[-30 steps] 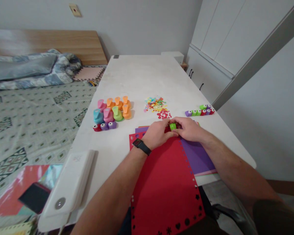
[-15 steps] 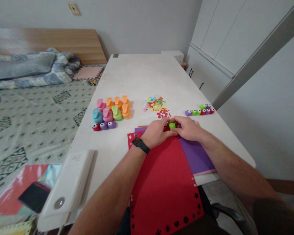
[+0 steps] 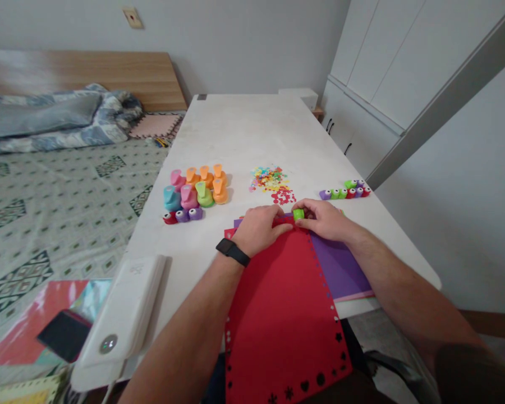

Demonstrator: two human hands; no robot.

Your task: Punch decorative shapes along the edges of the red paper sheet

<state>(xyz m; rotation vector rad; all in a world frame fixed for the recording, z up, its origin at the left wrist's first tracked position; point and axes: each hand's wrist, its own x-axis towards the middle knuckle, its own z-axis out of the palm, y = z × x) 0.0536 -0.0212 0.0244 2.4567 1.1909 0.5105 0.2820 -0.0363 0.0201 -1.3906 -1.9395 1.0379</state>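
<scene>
A red sheet of paper (image 3: 278,292) with small shaped holes along its edges hangs over the table's near edge. At its far edge my right hand (image 3: 322,219) pinches a small green craft punch (image 3: 298,214). My left hand (image 3: 261,229), with a black watch on the wrist, is closed on the paper's far edge left of the punch. Purple paper (image 3: 340,269) lies beneath the red sheet. Just beyond my hands are red paper cut-outs (image 3: 283,196) and a pile of multicoloured ones (image 3: 269,177).
Larger punches in orange, pink, blue and green (image 3: 205,193) stand to the left, with small ones (image 3: 182,215) before them. More small punches (image 3: 345,193) line up on the right. A white lamp-like device (image 3: 124,308) lies at the near left edge of the table (image 3: 235,129).
My left hand has shifted left, away from the green punch, and now grips the paper. The right hand keeps hold of the punch. The view has moved slightly.
</scene>
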